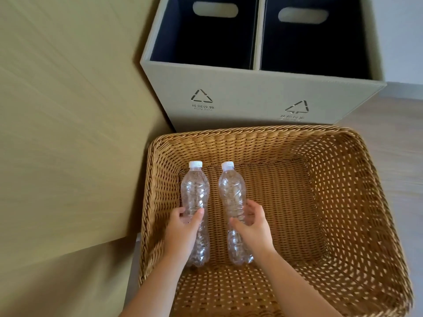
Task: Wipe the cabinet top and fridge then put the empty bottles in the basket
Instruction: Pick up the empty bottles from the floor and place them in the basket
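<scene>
Two clear empty plastic bottles with white caps lie side by side inside a large woven wicker basket (343, 179), caps pointing away from me. My left hand (183, 232) is wrapped around the middle of the left bottle (195, 191), which lies near the basket's left wall. Around the middle of the right bottle (231, 188), my right hand (251, 225) is closed. Both bottles seem to rest on the basket floor in its left half. The cabinet top and fridge are out of view.
A grey two-compartment recycling bin (251, 97) with dark liners stands just behind the basket. A yellowish panel (68, 110) rises along the left side. Pale wood floor (393, 133) shows at the right.
</scene>
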Available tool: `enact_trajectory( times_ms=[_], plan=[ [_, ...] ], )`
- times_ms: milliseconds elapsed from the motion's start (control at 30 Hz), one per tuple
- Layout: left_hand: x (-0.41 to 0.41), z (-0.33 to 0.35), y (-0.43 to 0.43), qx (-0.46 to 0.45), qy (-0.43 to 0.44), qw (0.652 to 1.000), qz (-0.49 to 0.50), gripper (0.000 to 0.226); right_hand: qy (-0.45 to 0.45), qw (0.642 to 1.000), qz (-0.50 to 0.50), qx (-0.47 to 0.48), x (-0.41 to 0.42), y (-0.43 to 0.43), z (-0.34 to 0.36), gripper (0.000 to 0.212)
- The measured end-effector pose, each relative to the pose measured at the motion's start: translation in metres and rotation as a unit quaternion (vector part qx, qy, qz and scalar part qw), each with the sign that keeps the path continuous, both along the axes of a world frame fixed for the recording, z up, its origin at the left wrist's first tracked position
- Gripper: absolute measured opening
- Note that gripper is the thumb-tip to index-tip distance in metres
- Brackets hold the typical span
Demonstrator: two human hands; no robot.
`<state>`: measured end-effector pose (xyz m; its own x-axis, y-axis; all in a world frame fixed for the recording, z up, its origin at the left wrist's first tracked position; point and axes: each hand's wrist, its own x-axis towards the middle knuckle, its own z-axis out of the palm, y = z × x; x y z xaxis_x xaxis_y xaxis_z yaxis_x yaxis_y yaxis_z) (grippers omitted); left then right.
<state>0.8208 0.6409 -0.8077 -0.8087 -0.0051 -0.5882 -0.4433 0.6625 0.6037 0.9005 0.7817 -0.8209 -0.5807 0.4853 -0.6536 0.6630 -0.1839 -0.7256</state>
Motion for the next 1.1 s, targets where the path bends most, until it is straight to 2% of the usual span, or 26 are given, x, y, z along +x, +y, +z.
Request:
enact_trajectory(
  times_ms=[167,300,433,600,700,900,1000,1100],
  plan=[
    [-0.006,-0.030,0.007,-0.036,-0.010,0.999,0.001,0.053,0.001,1.000,0.016,0.016,-0.007,-0.003,-0.028,0.064],
    [-0.008,-0.043,0.013,-0.048,-0.017,0.999,0.001,0.054,-0.014,0.999,0.037,0.018,-0.009,-0.008,-0.039,0.070],
    [-0.005,-0.047,0.015,-0.070,-0.043,0.996,-0.036,0.055,-0.029,0.998,0.051,0.010,-0.004,-0.009,-0.040,0.075],
    [0.000,-0.028,0.011,-0.080,-0.055,0.991,-0.092,0.068,-0.057,0.997,0.058,0.002,0.007,0.003,-0.025,0.086],
    [0.007,0.003,0.011,-0.077,-0.004,0.992,-0.103,0.058,-0.072,0.996,0.049,0.017,0.017,0.015,-0.004,0.079],
    [0.026,0.094,0.009,-0.110,0.179,0.972,-0.104,0.031,-0.061,0.996,0.052,0.040,0.031,0.025,0.065,0.054],
    [0.028,0.142,0.008,-0.112,0.209,0.968,-0.085,0.024,-0.053,0.997,0.034,0.044,0.033,0.027,0.109,0.045],
    [0.028,0.191,0.008,-0.104,0.241,0.959,-0.110,0.021,-0.031,0.997,0.032,0.069,0.032,0.030,0.159,0.039]
  ],
)
